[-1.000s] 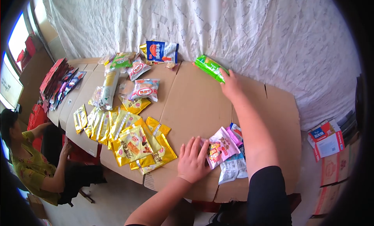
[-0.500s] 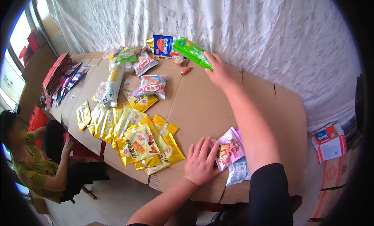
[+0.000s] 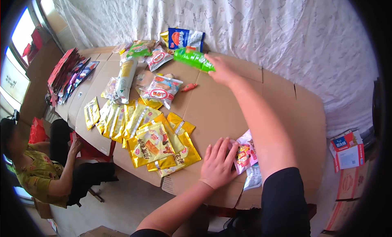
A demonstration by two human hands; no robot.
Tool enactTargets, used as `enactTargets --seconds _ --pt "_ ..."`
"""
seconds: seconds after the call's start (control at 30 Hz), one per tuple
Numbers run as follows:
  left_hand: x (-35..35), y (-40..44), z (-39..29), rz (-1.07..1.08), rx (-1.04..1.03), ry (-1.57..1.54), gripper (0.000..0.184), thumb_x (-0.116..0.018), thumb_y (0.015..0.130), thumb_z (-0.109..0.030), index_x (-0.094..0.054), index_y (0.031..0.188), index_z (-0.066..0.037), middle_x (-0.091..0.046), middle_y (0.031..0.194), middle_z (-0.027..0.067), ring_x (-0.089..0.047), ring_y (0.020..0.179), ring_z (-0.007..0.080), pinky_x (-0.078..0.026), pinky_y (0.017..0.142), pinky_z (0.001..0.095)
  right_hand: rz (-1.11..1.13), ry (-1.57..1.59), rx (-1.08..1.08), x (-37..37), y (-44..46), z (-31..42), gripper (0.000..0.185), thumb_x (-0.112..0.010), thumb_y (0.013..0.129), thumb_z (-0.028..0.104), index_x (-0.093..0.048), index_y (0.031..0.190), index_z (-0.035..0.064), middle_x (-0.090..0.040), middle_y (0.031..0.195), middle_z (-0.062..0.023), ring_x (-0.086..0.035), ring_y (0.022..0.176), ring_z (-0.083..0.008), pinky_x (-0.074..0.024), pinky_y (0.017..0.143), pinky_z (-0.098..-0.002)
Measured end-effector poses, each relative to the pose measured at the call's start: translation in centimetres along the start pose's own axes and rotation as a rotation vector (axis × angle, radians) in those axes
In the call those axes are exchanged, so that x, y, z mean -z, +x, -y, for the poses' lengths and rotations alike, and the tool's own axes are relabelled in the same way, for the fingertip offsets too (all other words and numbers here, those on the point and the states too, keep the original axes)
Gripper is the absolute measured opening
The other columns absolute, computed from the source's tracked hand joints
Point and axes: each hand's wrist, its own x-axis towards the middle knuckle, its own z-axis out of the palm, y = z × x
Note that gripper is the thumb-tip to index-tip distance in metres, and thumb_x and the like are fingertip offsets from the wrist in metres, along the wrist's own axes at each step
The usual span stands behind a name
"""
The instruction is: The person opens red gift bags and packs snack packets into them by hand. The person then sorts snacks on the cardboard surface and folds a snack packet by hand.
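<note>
My right hand (image 3: 222, 70) grips one end of a long green packet (image 3: 193, 59) near the far edge of the cardboard. Just beyond it lies a blue and white packet (image 3: 185, 39). My left hand (image 3: 219, 163) rests on the cardboard with its fingers spread, touching the edge of a pink packet (image 3: 246, 152). Part of a silver packet (image 3: 253, 177) shows below the pink one. A small red item (image 3: 189, 87) lies beside a clear packet with a red label (image 3: 161, 91).
Several yellow packets (image 3: 151, 145) overlap left of centre, beside a long white packet (image 3: 125, 81). Red and blue packs (image 3: 67, 75) are piled at the far left. A seated person (image 3: 41, 171) is at the left. Cartons (image 3: 348, 182) stand at the right.
The green packet has moved left in my right hand, towards the blue and white packet. The small red item has come into view. My left hand stays by the pink packet.
</note>
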Motion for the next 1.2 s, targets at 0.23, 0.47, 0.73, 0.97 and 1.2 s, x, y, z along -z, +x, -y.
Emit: enactTargets --seconds 0.23,0.47,0.73,0.97,1.2 --pt "-0.4 -0.5 0.2 -0.036 0.002 -0.015 0.066 -0.075 0.075 -0.041 -0.056 0.132 -0.012 -0.053 0.136 0.0168 -0.050 0.130 0.0329 -0.040 0.102 0.0561 0.114 -0.092 0.083 -4.0 -0.9 5.9 0.067 -0.068 0.086 0.010 -0.044 0.146 0.0261 -0.046 0.143 -0.0178 -0.047 0.129 -0.0385 -0.0418 0.108 -0.0445" --pt "-0.4 -0.6 0.5 -0.012 -0.004 -0.046 0.073 -0.070 0.078 -0.042 -0.048 0.140 -0.011 -0.047 0.140 0.0178 -0.044 0.133 0.0349 -0.035 0.108 0.0547 0.208 0.176 0.329 -1.1 -3.2 4.9 0.070 -0.065 0.087 0.006 -0.038 0.150 0.0196 -0.047 0.142 -0.0184 -0.047 0.130 -0.0370 -0.0403 0.109 -0.0430" --pt "-0.7 -0.8 0.5 0.011 -0.011 -0.011 0.068 -0.067 0.079 -0.042 -0.050 0.137 -0.009 -0.047 0.140 0.0184 -0.043 0.133 0.0351 -0.035 0.108 0.0552 0.157 -0.193 -0.026 -5.3 -2.1 11.3 0.065 -0.066 0.090 0.016 -0.040 0.149 0.0259 -0.047 0.142 -0.0196 -0.049 0.129 -0.0378 -0.0430 0.107 -0.0444" --pt "-1.1 -0.8 0.5 -0.079 -0.013 -0.021 0.064 -0.071 0.076 -0.039 -0.055 0.132 -0.011 -0.052 0.135 0.0163 -0.047 0.130 0.0345 -0.037 0.105 0.0566 0.228 0.002 0.217 -4.5 -4.2 10.5 0.063 -0.065 0.088 0.012 -0.043 0.146 0.0242 -0.049 0.139 -0.0173 -0.052 0.125 -0.0369 -0.0432 0.106 -0.0434" --pt "-1.5 -0.8 0.4 -0.108 0.002 -0.030 0.074 -0.071 0.073 -0.039 -0.049 0.139 -0.013 -0.048 0.139 0.0169 -0.043 0.134 0.0346 -0.035 0.108 0.0561 0.314 -0.029 0.196 1.5 -10.7 7.1 0.067 -0.066 0.084 0.004 -0.043 0.146 0.0194 -0.047 0.141 -0.0166 -0.050 0.128 -0.0362 -0.0415 0.108 -0.0426"
